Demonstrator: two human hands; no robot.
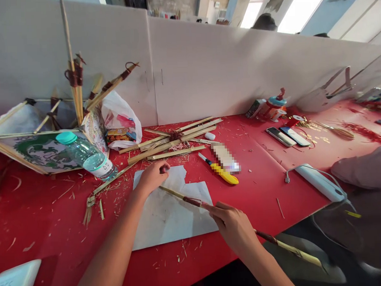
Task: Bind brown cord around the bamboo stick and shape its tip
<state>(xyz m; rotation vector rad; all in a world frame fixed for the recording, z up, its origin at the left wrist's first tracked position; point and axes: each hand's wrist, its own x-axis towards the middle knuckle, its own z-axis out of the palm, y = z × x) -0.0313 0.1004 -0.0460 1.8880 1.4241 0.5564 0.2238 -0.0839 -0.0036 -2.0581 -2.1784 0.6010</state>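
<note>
My right hand (232, 223) is wrapped round a long bamboo stick (174, 193) bound in places with dark red cord (191, 201). One end of the stick lies over a torn white paper sheet (171, 227); the other passes behind my right wrist and juts out past the table edge. Just above the stick's far end, my left hand (154, 176) is closed with its fingers curled over the paper's upper part. What it grips, if anything, is hidden. A yellow utility knife (224, 174), its blade out, lies right of the paper.
Split bamboo strips (178, 143) and shavings litter the red table (103, 254). A water bottle (95, 161) leans by a painted frame box (47, 150) holding cord-bound sticks. Phones (280, 136) and a white power strip (319, 182) lie right, near another person's sleeve (363, 168).
</note>
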